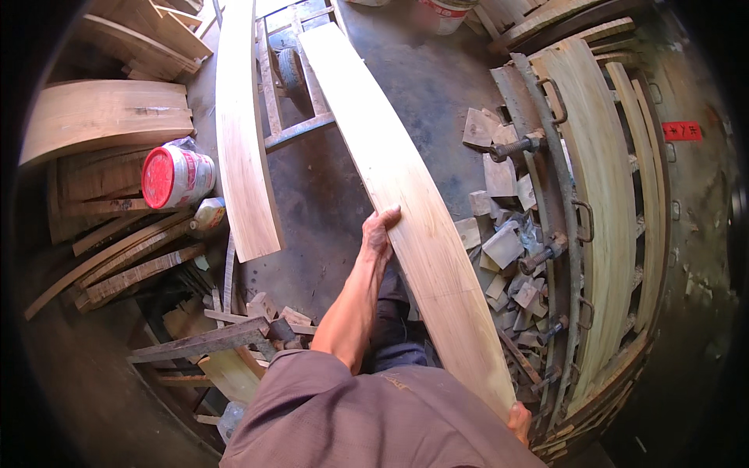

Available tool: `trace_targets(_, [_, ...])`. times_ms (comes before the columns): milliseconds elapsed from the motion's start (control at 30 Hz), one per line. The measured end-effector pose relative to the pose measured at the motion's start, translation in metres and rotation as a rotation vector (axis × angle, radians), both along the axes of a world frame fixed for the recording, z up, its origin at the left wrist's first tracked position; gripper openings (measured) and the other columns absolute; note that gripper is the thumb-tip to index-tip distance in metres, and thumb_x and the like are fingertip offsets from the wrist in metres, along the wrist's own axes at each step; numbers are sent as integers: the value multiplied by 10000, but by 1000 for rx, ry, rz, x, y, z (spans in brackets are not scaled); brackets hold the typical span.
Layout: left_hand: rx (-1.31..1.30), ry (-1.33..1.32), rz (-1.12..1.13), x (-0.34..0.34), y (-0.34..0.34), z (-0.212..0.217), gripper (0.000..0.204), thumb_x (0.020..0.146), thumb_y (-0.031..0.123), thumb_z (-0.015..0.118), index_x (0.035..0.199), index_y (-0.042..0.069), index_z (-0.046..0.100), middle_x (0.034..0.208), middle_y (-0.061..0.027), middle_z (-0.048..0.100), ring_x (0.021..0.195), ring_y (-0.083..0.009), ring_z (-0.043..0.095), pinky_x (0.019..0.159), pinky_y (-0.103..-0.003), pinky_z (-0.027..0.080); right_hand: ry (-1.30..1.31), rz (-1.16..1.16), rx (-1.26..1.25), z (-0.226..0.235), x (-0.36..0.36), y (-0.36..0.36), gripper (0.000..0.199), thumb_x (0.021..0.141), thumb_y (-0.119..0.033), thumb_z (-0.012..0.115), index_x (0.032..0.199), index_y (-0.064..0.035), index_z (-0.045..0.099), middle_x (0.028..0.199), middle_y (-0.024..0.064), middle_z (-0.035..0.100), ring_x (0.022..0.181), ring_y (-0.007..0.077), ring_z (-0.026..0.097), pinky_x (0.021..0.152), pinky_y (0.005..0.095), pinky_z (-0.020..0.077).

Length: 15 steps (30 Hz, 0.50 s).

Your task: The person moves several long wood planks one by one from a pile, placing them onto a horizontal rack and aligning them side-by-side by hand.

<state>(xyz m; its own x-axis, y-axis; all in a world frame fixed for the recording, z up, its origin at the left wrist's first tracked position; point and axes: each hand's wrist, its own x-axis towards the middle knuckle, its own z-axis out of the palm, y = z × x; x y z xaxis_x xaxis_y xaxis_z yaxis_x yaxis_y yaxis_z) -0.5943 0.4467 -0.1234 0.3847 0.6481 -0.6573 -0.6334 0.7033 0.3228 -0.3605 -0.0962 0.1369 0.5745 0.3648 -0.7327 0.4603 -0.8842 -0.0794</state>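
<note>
A long pale wooden plank (421, 226) stretches from beside my body away toward a metal frame cart (300, 132), its far end over the cart's right side. My left hand (380, 228) is closed round the plank's left edge near the middle, the thumb on top and the other fingers hidden beneath. At the near right corner my right hand (519, 423) grips the plank, with only the thumb side showing. A second pale plank (243, 140) lies to the left, apart from the one I hold, along the cart's left side.
To the right, a metal clamping rack (558, 234) with screw bolts stands beside upright boards (601, 203). Offcut blocks (507, 242) are heaped at its foot. A red-lidded bucket (178, 175) and curved boards (109, 117) are at left. Scrap wood and a low frame (203, 343) lie near left.
</note>
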Motion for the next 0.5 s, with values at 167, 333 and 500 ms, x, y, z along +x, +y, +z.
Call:
trace_targets(167, [11, -23, -104, 9, -31, 51, 529, 792, 142, 718, 1247, -77, 558, 1110, -166, 675, 999, -288, 673, 921, -418, 550, -704, -210, -148, 30, -3, -57, 602, 1002, -535, 433, 1289, -21, 560, 1258, 241, 561, 1123, 423, 554, 929, 528, 450])
trace_targets(333, [92, -102, -300, 56, -39, 124, 528, 790, 217, 725, 1209, -80, 603, 1107, -165, 692, 969, -277, 679, 916, -396, 533, -1130, -1219, 238, 6, -19, -146, 653, 1010, -527, 500, 1480, -85, 405, 1428, 165, 461, 1197, 351, 522, 1002, 535, 436])
trace_targets(500, [181, -47, -354, 137, -51, 187, 436, 808, 215, 711, 1147, -48, 629, 1081, -130, 676, 993, -274, 638, 904, -403, 498, -327, -1972, 1126, 28, -9, -61, 601, 1007, -502, 520, 1440, -94, 438, 1400, 148, 491, 1175, 317, 539, 992, 503, 451])
